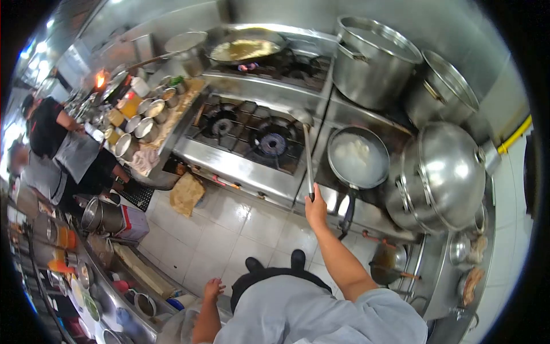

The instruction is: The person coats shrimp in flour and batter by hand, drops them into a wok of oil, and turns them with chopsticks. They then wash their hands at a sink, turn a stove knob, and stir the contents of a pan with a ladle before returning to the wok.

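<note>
My right hand [315, 210] is wrapped round the dark grip of a long-handled ladle [309, 150]. The ladle points away from me, its bowl over the right edge of the stove. Just right of it a frying pan [359, 157] with cloudy liquid and a pale lump of food sits on the range, its black handle toward me. My left hand [213, 288] hangs low by my side above the tiled floor, fingers loosely apart, with nothing visible in it.
A gas stove [246, 136] stands ahead, with a wide oily pan [246, 49] behind it. Large pots [375, 63] and a domed steamer [450, 166] crowd the right. Two people [71, 137] work at the left beside a counter of containers. Cardboard [187, 195] lies on the floor.
</note>
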The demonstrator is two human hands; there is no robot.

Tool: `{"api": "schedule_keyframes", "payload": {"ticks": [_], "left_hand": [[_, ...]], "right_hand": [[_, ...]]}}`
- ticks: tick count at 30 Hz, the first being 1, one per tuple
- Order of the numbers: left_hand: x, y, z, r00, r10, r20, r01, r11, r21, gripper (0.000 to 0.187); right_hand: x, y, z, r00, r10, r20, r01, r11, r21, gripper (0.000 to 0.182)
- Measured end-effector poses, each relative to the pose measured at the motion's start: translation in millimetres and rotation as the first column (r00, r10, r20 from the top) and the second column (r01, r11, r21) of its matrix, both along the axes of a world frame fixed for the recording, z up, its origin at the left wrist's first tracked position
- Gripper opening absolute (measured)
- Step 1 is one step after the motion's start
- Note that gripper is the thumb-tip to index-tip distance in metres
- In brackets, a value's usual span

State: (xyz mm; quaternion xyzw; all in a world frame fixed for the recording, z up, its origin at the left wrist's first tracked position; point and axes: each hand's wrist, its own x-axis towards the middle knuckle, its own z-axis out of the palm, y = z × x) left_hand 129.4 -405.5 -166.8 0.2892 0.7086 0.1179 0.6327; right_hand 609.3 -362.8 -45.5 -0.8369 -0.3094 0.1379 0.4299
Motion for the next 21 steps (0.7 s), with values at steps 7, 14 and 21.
{"api": "schedule_keyframes", "payload": {"ticks": [7,14,21], "left_hand": [[-92.1,-40.7,-44.6,0.997,0.076,0.008,-0.075,0.989,-0.124,0.03],[-201.3,-36.3,-75.0,0.955,0.294,0.021,-0.285,0.939,-0.194,0.03],[-230.8,34.3,-93.3,0.958,0.271,0.095,-0.258,0.958,-0.128,0.03]], "right_hand": [[-26.9,45.1,-48.6,0.972,-0.177,0.152,0.215,0.934,-0.285,0.051],[-82.5,63.7,-50.4,0.875,0.08,0.477,0.077,0.951,-0.3,0.057],[-186.7,46.1,-91.3,0.792,0.601,0.104,-0.53,0.763,-0.371,0.03]]}}
